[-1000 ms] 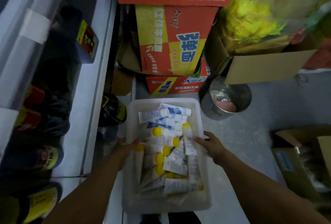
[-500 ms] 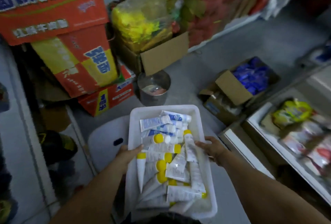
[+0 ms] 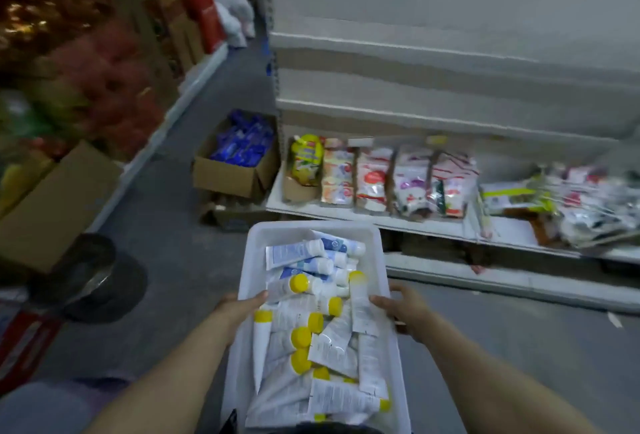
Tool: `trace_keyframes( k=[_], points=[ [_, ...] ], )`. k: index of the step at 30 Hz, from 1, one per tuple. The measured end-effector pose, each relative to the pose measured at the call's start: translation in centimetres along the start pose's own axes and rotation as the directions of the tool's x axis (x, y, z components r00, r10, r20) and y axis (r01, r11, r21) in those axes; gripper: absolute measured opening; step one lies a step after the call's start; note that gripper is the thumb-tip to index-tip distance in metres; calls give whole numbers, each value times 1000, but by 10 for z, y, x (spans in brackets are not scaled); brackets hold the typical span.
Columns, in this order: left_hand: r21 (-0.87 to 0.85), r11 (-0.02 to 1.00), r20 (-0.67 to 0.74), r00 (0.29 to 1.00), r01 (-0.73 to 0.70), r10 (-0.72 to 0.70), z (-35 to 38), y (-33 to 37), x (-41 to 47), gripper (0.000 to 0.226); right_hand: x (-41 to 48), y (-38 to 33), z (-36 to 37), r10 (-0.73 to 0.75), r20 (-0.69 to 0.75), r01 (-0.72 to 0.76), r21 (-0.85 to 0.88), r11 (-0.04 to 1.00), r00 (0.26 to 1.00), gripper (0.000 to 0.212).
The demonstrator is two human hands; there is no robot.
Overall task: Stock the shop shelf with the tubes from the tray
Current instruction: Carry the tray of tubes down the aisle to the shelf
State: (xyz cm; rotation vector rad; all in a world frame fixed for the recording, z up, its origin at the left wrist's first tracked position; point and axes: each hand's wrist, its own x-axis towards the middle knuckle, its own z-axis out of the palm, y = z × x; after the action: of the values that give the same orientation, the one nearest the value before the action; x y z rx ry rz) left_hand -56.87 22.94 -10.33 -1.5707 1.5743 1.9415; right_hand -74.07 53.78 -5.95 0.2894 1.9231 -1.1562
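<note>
Carrying step: the left hand (image 3: 239, 309) and the right hand (image 3: 401, 309) each hold a long side rim of the white tray (image 3: 311, 225), grip closed over the edge. The tubes (image 3: 329, 347) lie heaped inside it. Next, I judge, the tray wants setting down by the shelf (image 3: 433, 227), freeing a hand.

Both bare forearms reach forward from the bottom corners of the view and converge toward the middle. The left forearm (image 3: 166, 385) runs up and to the right; the right forearm (image 3: 502, 378) runs up and to the left. The left hand (image 3: 240, 309) grips the left wall of the tray (image 3: 311, 225), thumb hooked over the rim. The right hand (image 3: 403, 309) grips the opposite wall the same way, thumb inside, its fingers curled around the outside. The wrists are roughly level.
</note>
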Motion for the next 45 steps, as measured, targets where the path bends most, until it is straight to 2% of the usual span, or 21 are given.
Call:
trace_keyframes(
  k=[4, 8, 13, 19, 20, 25, 29, 35, 38, 40, 43, 45],
  points=[
    [184, 983, 148, 988, 23, -51, 159, 60, -60, 60, -13, 39, -135, 41, -163, -14, 164, 986, 986, 59],
    [368, 927, 318, 946, -66, -59, 296, 87, -83, 40, -31, 84, -246, 100, -343, 17, 321, 947, 934, 60],
    [575, 786, 448, 891, -227, -70, 453, 108, -86, 54, -52, 148, -351, 258, -537, 37, 477, 878, 803, 57],
    [679, 621, 597, 786, -392, -157, 655, 121, -81, 32, -64, 211, -455, 449, -620, 79, 638, 766, 643, 41],
    [687, 598, 614, 770, -413, -174, 689, 122, -79, 31, -65, 219, -472, 484, -622, 79, 660, 748, 615, 45],
    [724, 436, 666, 708, -535, -237, 849, 126, -73, 61, -72, 245, -558, 633, -584, 87, 766, 637, 508, 64],
    [688, 238, 725, 647, -685, -234, 961, 126, -101, 71, -76, 260, -622, 718, -572, 137, 810, 570, 397, 48],
    [666, 158, 743, 629, -729, -230, 1109, 106, -144, 80, -69, 306, -725, 773, -537, 229, 843, 487, 336, 31],
    [655, 117, 751, 625, -747, -216, 1178, 91, -171, 83, -56, 343, -789, 778, -545, 265, 837, 479, 313, 27],
    [691, 158, 722, 665, -705, -190, 1225, 83, -199, 77, -52, 366, -836, 782, -534, 290, 842, 455, 323, 23],
    [702, 152, 712, 680, -696, -177, 1293, 74, -245, 59, -53, 392, -907, 783, -520, 302, 850, 432, 341, 25],
    [706, 140, 708, 688, -694, -162, 1342, 70, -272, 60, -60, 408, -956, 785, -514, 312, 852, 420, 345, 27]
  ],
)
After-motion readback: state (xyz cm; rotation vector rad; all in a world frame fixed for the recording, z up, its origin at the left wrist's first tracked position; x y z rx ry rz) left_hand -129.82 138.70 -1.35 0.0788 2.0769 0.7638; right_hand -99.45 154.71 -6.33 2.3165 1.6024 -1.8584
